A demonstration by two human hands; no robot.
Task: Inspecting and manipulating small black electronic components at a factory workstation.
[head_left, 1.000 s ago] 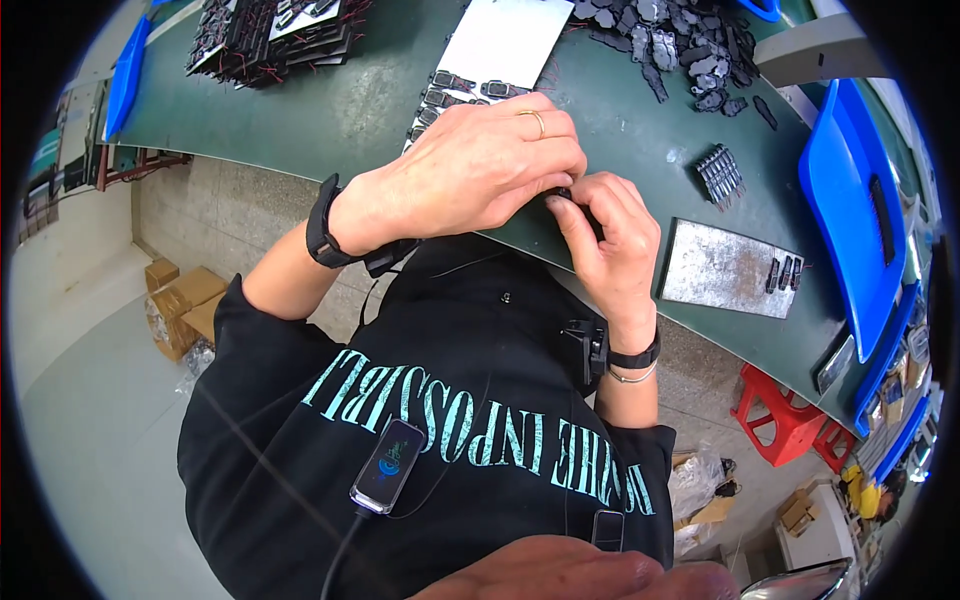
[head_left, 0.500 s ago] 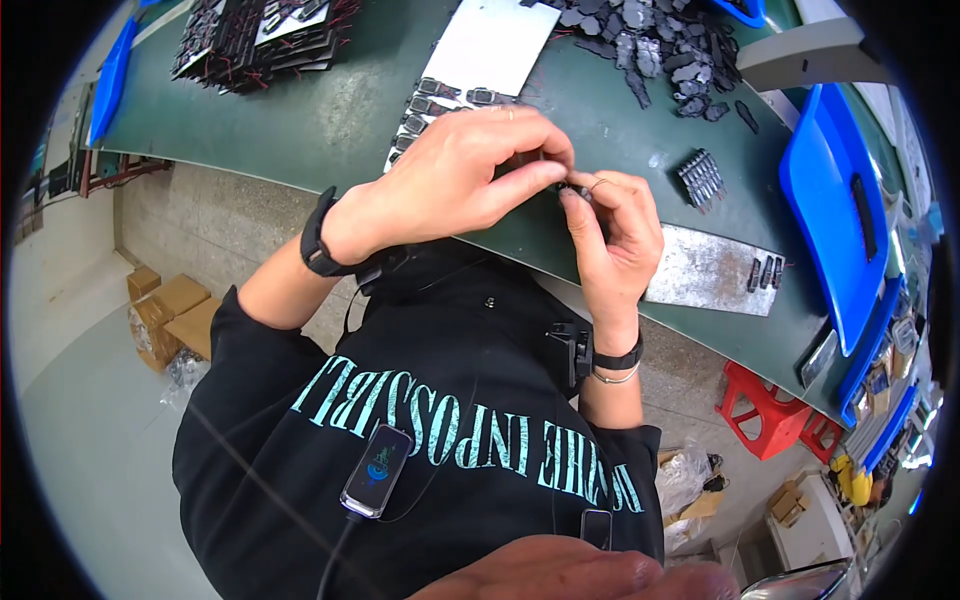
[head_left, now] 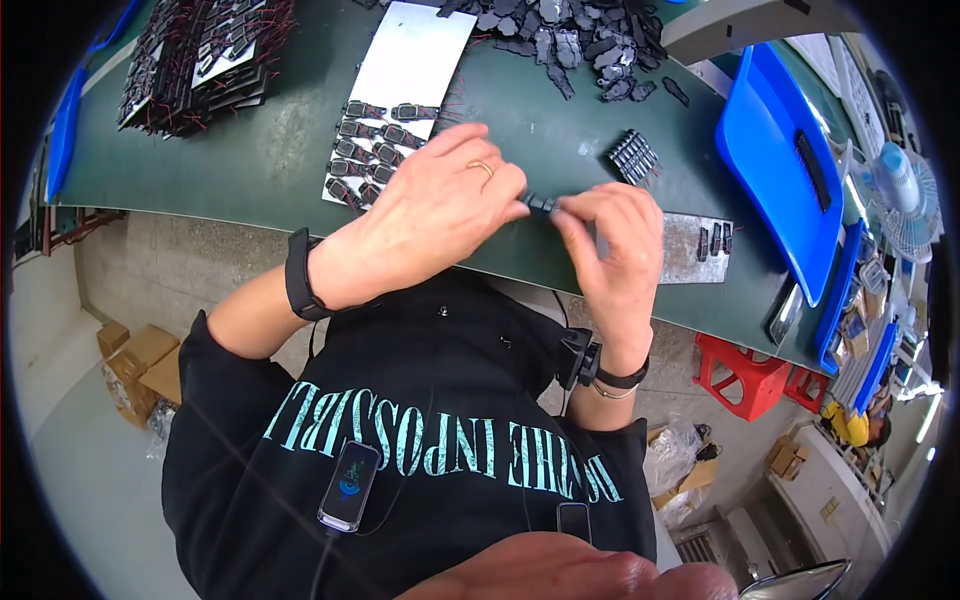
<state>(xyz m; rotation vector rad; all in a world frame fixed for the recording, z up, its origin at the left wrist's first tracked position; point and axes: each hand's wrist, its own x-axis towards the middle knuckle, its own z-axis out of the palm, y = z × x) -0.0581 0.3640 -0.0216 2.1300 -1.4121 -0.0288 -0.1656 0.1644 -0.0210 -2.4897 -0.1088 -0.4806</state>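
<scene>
Between my hands, above the table's near edge, is a small dark part (head_left: 541, 203), mostly hidden by my fingers. My left hand (head_left: 435, 205) pinches its left end and my right hand (head_left: 618, 240) pinches the right end. Just beyond my left hand lies a white board (head_left: 415, 52), whose near half carries rows of small black modules (head_left: 352, 130) with thin wires. Beneath and beside my right hand a bare metal plate (head_left: 685, 262) shows, with 3 small black pieces (head_left: 715, 240) near its right end. A tight bundle of small dark parts (head_left: 634, 157) with reddish wires lies beyond my right hand.
At the far left stands a stack of loaded boards (head_left: 200, 70) with red wires. Loose black flat pieces (head_left: 570, 40) are heaped at the back. To the right are a blue tray (head_left: 785, 170), a fan (head_left: 897, 185) and, below table height, a red stool (head_left: 742, 378).
My hands have moved slightly apart, exposing the dark part between their fingertips. My view has shifted, so the table's things appear farther left.
</scene>
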